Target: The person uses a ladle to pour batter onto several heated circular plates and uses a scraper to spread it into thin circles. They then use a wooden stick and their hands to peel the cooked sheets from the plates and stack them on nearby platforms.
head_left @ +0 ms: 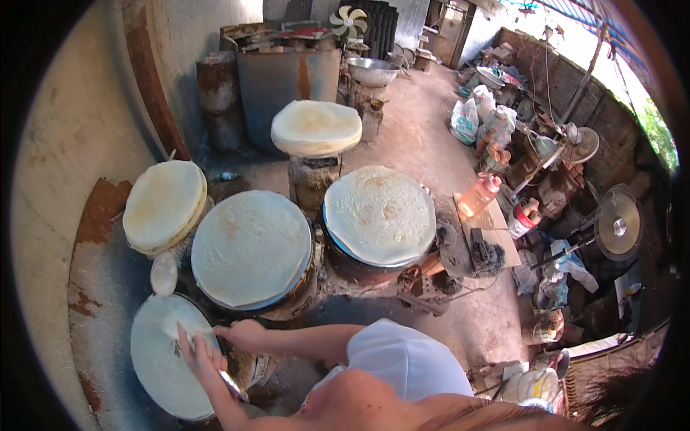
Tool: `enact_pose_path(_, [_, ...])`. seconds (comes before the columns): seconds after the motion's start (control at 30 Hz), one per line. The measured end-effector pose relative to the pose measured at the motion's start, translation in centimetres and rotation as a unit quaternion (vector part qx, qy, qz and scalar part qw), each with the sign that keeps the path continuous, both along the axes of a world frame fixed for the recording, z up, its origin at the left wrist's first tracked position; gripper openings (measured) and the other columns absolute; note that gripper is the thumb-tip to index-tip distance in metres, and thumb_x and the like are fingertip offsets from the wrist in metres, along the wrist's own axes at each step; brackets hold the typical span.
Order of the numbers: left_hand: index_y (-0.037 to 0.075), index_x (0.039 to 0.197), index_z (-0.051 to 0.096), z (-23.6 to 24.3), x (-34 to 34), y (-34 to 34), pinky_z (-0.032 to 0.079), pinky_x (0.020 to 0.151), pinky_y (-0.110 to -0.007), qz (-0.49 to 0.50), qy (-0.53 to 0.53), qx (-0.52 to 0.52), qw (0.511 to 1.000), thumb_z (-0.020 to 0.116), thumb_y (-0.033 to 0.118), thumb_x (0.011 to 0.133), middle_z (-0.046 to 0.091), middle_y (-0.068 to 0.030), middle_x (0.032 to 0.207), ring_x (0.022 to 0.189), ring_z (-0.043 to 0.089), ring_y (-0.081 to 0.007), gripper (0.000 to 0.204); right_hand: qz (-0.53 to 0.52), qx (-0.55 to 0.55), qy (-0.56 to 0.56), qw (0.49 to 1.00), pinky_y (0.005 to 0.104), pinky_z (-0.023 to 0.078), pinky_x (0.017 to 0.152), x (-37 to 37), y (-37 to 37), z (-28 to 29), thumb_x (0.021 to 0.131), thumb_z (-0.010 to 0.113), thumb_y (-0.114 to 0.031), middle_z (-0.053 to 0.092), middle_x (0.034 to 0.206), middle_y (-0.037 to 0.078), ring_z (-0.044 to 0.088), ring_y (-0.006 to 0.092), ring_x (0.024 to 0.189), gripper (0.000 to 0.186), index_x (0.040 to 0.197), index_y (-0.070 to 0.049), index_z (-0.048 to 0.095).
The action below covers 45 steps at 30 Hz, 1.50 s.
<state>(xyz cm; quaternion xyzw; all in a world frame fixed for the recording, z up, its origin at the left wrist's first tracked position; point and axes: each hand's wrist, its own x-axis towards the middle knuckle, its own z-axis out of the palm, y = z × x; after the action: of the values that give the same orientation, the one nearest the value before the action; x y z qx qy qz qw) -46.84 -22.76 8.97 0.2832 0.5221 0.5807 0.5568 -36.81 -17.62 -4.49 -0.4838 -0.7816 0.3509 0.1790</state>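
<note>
A large round griddle at lower left carries a pale, thin flatbread (pixel 154 359). Over its right side is my left hand (pixel 201 357), fingers apart and stretched toward the far edge. A shiny metal thing (pixel 234 386) shows beside the left wrist; I cannot tell what it is. Just right of it, my right hand (pixel 241 335) is closed round a thin stick-like handle (pixel 214 331) that points left over the griddle. A whitish patch (pixel 172 325) lies by the fingertips, too blurred to name. Two more griddles hold flatbreads, one in the middle (pixel 250 248) and one farther right (pixel 379 214).
Stacks of round flatbreads stand at far left (pixel 164 205) and farther back (pixel 316 126). A pale oval ladle-like thing (pixel 164 274) lies between stack and griddle. A pink bottle (pixel 478 195) stands on a board at right. Bags (pixel 466 118) and clutter line the right wall.
</note>
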Motion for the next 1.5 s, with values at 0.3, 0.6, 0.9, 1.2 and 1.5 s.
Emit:
enact_pose_path(0.3, [0.019, 0.128, 0.045, 1.5, -9.6, -0.7, 0.025, 0.031, -0.020, 0.063, -0.433, 0.033, 0.899, 0.038, 0.017, 0.101, 0.035, 0.0010, 0.066, 0.039, 0.029, -0.0058, 0.028, 0.085, 0.050, -0.080, 0.992, 0.0441, 0.050, 0.057, 4.0, -2.3, 1.5, 0.087, 0.050, -0.017, 0.062, 0.077, 0.017, 0.064, 0.0331, 0.068, 0.046, 0.133, -0.022, 0.048])
enact_pose_path(0.6, [0.011, 0.072, 0.043, -1.3, -12.9, -4.4, 0.037, 0.044, -0.021, 0.086, -0.399, 0.035, 0.912, 0.045, 0.020, 0.099, 0.038, 0.0040, 0.058, 0.046, 0.039, -0.0073, 0.028, 0.154, 0.147, -0.089, 0.973, 0.0477, 0.049, 0.059, 4.9, 2.3, 4.6, 0.088, 0.050, -0.015, 0.065, 0.074, 0.016, 0.063, 0.0359, 0.069, 0.036, 0.124, -0.015, 0.051])
enact_pose_path(0.9, [0.012, 0.068, 0.039, -6.5, -9.0, -5.7, 0.039, 0.042, -0.020, 0.260, -0.501, -0.029, 0.825, 0.051, 0.019, 0.096, 0.035, 0.0052, 0.055, 0.045, 0.040, -0.0047, 0.031, -0.024, -0.358, 0.222, 0.907, 0.0318, 0.046, 0.045, 0.9, -8.8, 0.5, 0.088, 0.051, -0.008, 0.060, 0.069, 0.010, 0.055, 0.0175, 0.047, 0.032, 0.119, -0.011, 0.058])
enact_pose_path(1.2, [0.007, 0.076, 0.044, -5.0, -1.2, -12.6, 0.042, 0.035, -0.020, 0.163, -0.764, 0.402, 0.477, 0.041, 0.005, 0.093, 0.039, 0.0018, 0.053, 0.036, 0.039, -0.0065, 0.018, 0.103, -0.133, 0.052, 0.984, 0.0356, 0.049, 0.081, 0.7, -2.5, 2.3, 0.086, 0.060, -0.014, 0.067, 0.099, 0.018, 0.064, 0.0257, 0.091, 0.030, 0.110, 0.004, 0.062])
enact_pose_path(1.5, [0.008, 0.065, 0.040, -3.4, 8.2, -34.3, 0.031, 0.028, -0.020, 0.072, -0.639, 0.439, 0.628, 0.049, 0.041, 0.095, 0.037, 0.0039, 0.043, 0.030, 0.035, -0.0052, 0.045, 0.259, 0.117, 0.077, 0.956, 0.0352, 0.045, 0.094, 4.3, -1.9, 0.6, 0.086, 0.057, -0.005, 0.060, 0.119, 0.022, 0.059, 0.0302, 0.110, 0.035, 0.120, 0.006, 0.056])
